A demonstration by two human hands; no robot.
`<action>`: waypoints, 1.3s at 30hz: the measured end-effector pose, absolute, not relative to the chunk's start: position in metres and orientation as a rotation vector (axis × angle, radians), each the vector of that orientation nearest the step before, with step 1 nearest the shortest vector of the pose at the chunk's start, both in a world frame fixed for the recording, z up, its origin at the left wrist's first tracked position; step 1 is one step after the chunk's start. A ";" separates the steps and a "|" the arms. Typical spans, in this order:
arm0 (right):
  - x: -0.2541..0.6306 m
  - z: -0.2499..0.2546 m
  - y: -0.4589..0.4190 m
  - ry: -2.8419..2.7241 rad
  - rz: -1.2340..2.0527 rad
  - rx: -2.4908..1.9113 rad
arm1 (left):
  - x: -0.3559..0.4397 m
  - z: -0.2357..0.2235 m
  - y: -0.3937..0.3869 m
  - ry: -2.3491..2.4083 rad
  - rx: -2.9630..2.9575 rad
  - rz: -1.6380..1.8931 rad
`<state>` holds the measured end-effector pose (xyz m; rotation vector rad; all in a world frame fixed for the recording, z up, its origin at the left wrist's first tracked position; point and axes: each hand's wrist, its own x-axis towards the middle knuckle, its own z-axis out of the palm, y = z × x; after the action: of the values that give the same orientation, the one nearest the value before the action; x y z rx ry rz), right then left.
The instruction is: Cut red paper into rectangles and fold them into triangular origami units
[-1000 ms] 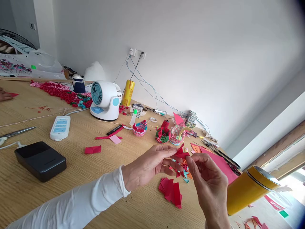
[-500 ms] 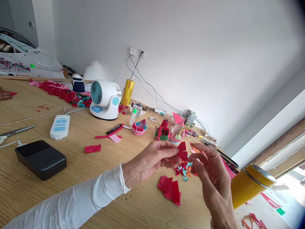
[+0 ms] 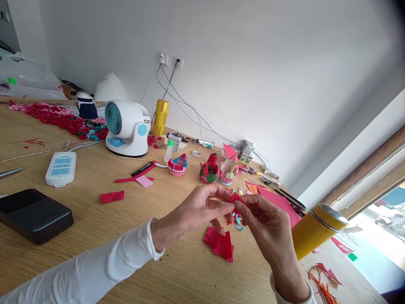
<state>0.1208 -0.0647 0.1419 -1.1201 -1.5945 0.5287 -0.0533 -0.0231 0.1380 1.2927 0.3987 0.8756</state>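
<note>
A small piece of folded red paper (image 3: 236, 197) is pinched between my two hands above the table; the fingers cover most of it. My left hand (image 3: 202, 209) grips it from the left between thumb and fingers. From the right, my right hand (image 3: 265, 215) presses on it with thumb and forefinger. Below them lies a pile of red paper pieces (image 3: 219, 244). Partly hidden behind the fingers are small folded blue paper triangles (image 3: 238, 223), mixed with red ones.
Woven-looking paper baskets (image 3: 177, 165) stand beyond my hands. A white fan (image 3: 128, 126), a power strip (image 3: 61, 169) and a black power bank (image 3: 34, 216) are on the left. A yellow flask (image 3: 318, 230) stands close to my right hand. Pink paper sheets (image 3: 281, 204) lie behind it.
My right hand has moved in to the red paper and now pinches it together with my left hand. The paper, flat and triangular before, is mostly covered. The view has shifted right.
</note>
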 end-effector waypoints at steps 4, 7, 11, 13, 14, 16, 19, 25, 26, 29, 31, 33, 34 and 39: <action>0.118 0.144 -0.065 -1.541 0.635 -1.015 | -0.053 0.137 -0.021 0.399 1.251 0.938; 0.118 0.145 -0.065 -1.504 0.595 -0.992 | -0.054 0.138 -0.019 0.425 1.213 0.936; 0.117 0.142 -0.065 -1.471 0.533 -0.999 | -0.055 0.137 -0.018 0.407 1.229 0.919; 0.116 0.140 -0.065 -1.465 0.517 -0.999 | -0.055 0.135 -0.018 0.397 1.255 0.901; 0.115 0.140 -0.065 -1.465 0.511 -0.998 | -0.056 0.135 -0.018 0.401 1.269 0.888; 0.115 0.139 -0.065 -1.466 0.501 -0.999 | -0.056 0.134 -0.018 0.423 1.295 0.857; 0.114 0.138 -0.065 -1.467 0.468 -1.015 | -0.057 0.134 -0.017 0.451 1.316 0.821; 0.113 0.138 -0.066 -1.459 0.450 -0.990 | -0.056 0.133 -0.015 0.421 1.332 0.829; 0.112 0.138 -0.066 -1.452 0.459 -0.987 | -0.056 0.133 -0.016 0.414 1.336 0.837; 0.110 0.141 -0.065 -1.427 0.508 -0.980 | -0.055 0.132 -0.017 0.397 1.335 0.883; 0.108 0.142 -0.065 -1.422 0.546 -0.982 | -0.054 0.133 -0.018 0.396 1.325 0.925; 0.106 0.141 -0.063 -1.433 0.569 -0.974 | -0.053 0.134 -0.020 0.402 1.315 0.968; 0.106 0.141 -0.063 -1.440 0.569 -0.968 | -0.053 0.135 -0.020 0.409 1.312 0.982; 0.108 0.137 -0.061 -1.437 0.527 -0.977 | -0.054 0.137 -0.020 0.433 1.320 0.983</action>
<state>0.1076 -0.0615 0.1368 -0.9767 -1.4368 0.5272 -0.0539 -0.0200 0.1369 1.3197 0.4328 0.9827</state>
